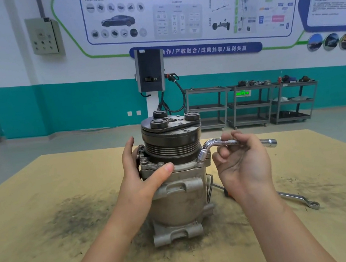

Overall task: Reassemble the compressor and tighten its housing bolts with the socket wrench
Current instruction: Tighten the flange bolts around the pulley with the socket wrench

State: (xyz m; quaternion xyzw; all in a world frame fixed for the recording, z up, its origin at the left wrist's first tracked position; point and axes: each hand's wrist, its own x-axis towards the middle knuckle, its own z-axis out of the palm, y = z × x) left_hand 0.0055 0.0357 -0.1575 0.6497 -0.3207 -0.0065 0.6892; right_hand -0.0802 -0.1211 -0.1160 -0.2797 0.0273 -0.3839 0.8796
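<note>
Workshop bench (45, 217), tan and grease-smudged, carried the compressor (176, 188) upright at centre frame while a housing bolt was tightened.

At centre left the left hand (143, 175) lay with fingers straight and thumb pressed against the housing flange, steadying it. At centre right the right hand (242, 160) had its fingers curled around the shank of the L-shaped socket wrench (228, 144), whose socket sat on a bolt at the flange's right edge. Judged from this, good practice would be keeping the socket square on the bolt head, bracing firmly, and turning in short even swings. A ring spanner (299, 199) lay at lower right.
</note>
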